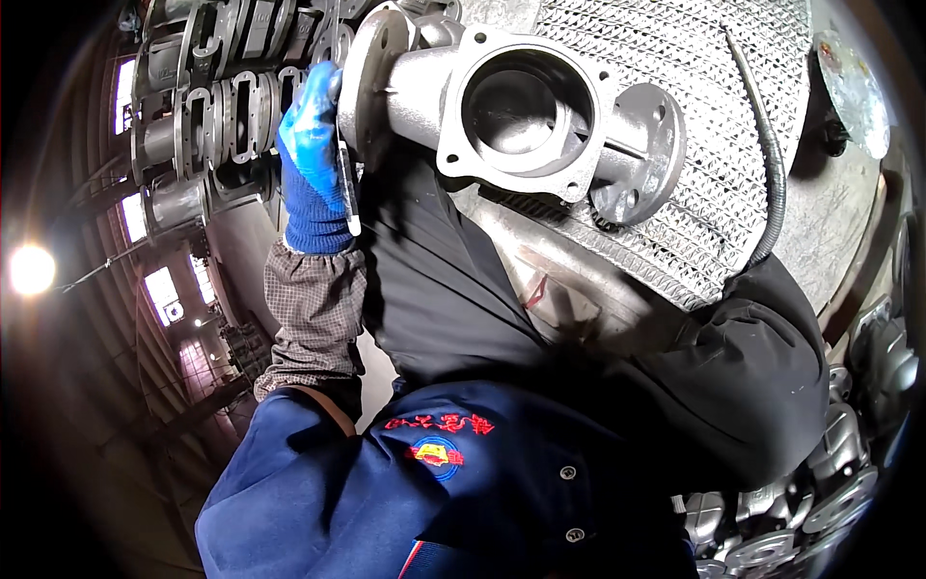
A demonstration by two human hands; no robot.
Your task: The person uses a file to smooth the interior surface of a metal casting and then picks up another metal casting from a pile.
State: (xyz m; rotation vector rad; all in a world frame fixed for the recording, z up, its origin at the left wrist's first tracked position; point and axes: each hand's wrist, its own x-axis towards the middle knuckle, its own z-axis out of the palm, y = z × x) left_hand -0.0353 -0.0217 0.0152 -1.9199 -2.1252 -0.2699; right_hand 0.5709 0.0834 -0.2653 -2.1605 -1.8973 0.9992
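Note:
My left hand (313,135), in a blue coated glove, is closed at the left side of a grey cast-metal valve body (420,92). Its fingers are up against the round end flange (365,82). A thin pen-like stick (349,198) with a dark shaft and pale tip points down out of this hand. The valve body lies with its wide square-flanged opening facing up, showing a smooth hollow inside. A second round flange (661,154) juts out at its right end. My right hand is out of sight.
Under the valve body is a ridged metal mesh surface (714,77), crossed at the right by a dark flexible hose (767,145). Several grey castings (231,116) are stacked at the far left, and more castings (762,550) lie low on the right. My black-trousered legs (453,261) are close below.

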